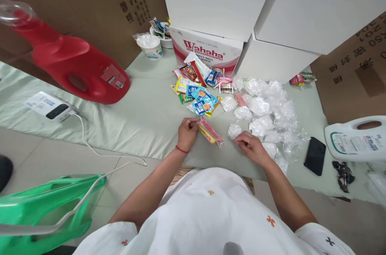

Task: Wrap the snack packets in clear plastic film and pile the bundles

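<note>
Pale green cloth (147,106) is bearing clear plastic bundles (280,112) and a smaller snack-packet pile (202,93). The left hand (187,132), nearly closed, is pinching one end of a red-and-yellow packet (211,132) between both hands; the half-curled right hand (251,148) is meeting a little plastic wad (234,130), its grip unclear. Light pinching is probably keeping the packet uncrushed.

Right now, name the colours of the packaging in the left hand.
The packaging is mostly pinkish red and yellow, best seen in the head view.
</note>
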Available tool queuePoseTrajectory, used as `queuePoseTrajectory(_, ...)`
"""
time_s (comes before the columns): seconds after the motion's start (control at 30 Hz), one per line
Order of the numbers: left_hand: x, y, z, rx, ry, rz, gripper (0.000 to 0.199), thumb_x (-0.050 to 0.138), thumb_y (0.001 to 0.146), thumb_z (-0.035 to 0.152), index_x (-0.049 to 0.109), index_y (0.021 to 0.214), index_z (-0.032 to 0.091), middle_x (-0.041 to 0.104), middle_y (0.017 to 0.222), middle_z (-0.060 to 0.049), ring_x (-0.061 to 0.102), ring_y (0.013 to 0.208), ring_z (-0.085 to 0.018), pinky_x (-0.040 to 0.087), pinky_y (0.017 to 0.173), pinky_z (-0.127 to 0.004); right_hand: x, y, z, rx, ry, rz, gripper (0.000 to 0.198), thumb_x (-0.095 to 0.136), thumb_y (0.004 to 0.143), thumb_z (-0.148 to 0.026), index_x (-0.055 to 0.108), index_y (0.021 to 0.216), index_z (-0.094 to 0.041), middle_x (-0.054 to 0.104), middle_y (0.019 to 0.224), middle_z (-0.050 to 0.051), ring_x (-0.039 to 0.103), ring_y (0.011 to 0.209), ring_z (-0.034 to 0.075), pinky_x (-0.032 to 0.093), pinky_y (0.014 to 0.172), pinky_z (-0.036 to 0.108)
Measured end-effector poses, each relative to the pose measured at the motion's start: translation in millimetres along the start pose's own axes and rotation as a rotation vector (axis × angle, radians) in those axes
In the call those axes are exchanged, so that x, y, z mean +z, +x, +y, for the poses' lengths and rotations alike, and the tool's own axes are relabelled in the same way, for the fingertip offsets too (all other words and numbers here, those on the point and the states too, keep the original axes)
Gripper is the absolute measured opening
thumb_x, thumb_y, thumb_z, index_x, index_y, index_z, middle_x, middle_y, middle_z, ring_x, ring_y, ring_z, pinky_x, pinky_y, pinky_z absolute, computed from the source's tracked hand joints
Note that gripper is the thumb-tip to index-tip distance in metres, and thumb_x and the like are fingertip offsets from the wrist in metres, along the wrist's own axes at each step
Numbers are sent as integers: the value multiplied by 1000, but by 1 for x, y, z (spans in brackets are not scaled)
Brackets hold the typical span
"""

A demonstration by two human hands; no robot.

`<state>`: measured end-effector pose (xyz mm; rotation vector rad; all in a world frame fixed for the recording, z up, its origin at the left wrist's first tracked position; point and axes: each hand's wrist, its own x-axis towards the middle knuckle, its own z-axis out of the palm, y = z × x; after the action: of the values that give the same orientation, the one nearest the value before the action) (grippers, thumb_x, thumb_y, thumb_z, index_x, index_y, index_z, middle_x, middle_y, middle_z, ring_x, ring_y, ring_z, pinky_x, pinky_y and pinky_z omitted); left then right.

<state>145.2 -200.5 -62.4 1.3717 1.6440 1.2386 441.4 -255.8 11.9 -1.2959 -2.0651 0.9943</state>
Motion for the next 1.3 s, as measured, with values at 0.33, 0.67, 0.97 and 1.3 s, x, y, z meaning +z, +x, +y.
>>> queuePoseTrajectory(0.33, -29, -38, 21, 657, 403, -255, 58, 54, 84, 12, 61, 139, 29, 64, 134, -10, 56, 116, -27, 44, 96, -44, 54, 62, 0, 135, 217, 6, 20, 61, 93, -34, 74, 97, -19, 72, 87, 4, 61, 74, 16, 47, 71, 28)
queuePoseTrajectory(0.67, -31, -52, 7, 696, 375, -408, 34, 48, 96, 14, 75, 110, 30, 76, 98, -6, 62, 96, -22, 45, 85, -39, 38, 50, -17, 159, -131, 369, 33, 60, 95, -45, 69, 114, -20, 67, 101, 8, 60, 78, 19, 49, 74, 32)
queuePoseTrajectory(0.97, -45, -76, 6, 301, 594, -332, 43, 37, 103, 30, 69, 129, 19, 78, 93, -10, 71, 80, -21, 52, 74, -32, 35, 85, 1, 304, -201, 274, 20, 54, 93, -23, 71, 101, -17, 69, 92, 7, 62, 80, 20, 48, 76, 31)
queuePoseTrajectory(1.3, -26, -56, 30, -83, 930, -258, 73, 50, 98, 49, 35, 157, 7, 78, 91, -15, 75, 77, -30, 47, 64, -33, 92, 93, -62, 219, -648, 24, 68, 70, 90, -57, 52, 140, -16, 61, 123, 21, 51, 115, 36, 49, 91, 46)
